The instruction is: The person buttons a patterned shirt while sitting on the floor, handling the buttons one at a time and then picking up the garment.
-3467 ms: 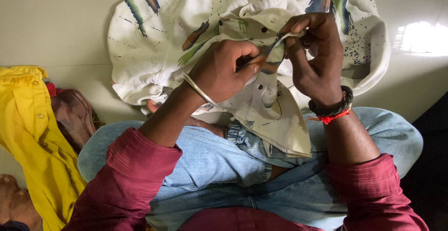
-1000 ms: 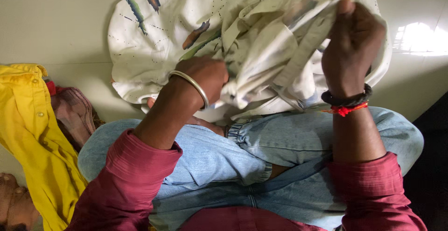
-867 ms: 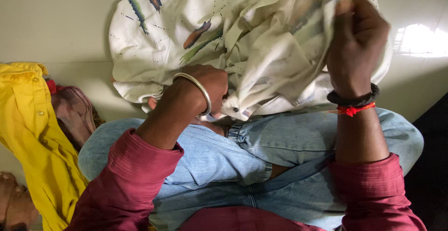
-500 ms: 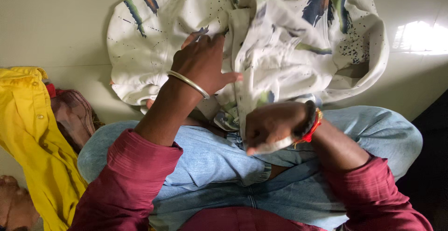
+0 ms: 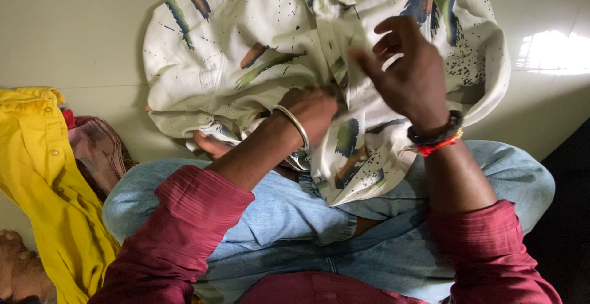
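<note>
A cream shirt (image 5: 246,40) with green, orange and blue brush marks lies across my lap and the pale floor ahead. My left hand (image 5: 313,107), with a metal bangle on the wrist, is curled into the shirt's cloth near its middle, fingers tucked under a fold. My right hand (image 5: 409,74), wearing a dark band and a red thread at the wrist, hovers over the shirt's right side with fingers spread and nothing in it. The shirt's lower front hangs over my blue jeans (image 5: 283,212).
A yellow shirt (image 5: 43,175) lies on the floor at the left, with a brownish-red cloth (image 5: 95,150) beside it. A bare foot (image 5: 18,267) shows at the bottom left corner. A dark surface (image 5: 568,218) borders the right edge.
My right hand rose from my lap to above the shirt and opened. My left hand slid down and closed into the cloth. The shirt front now lies spread over my knee.
</note>
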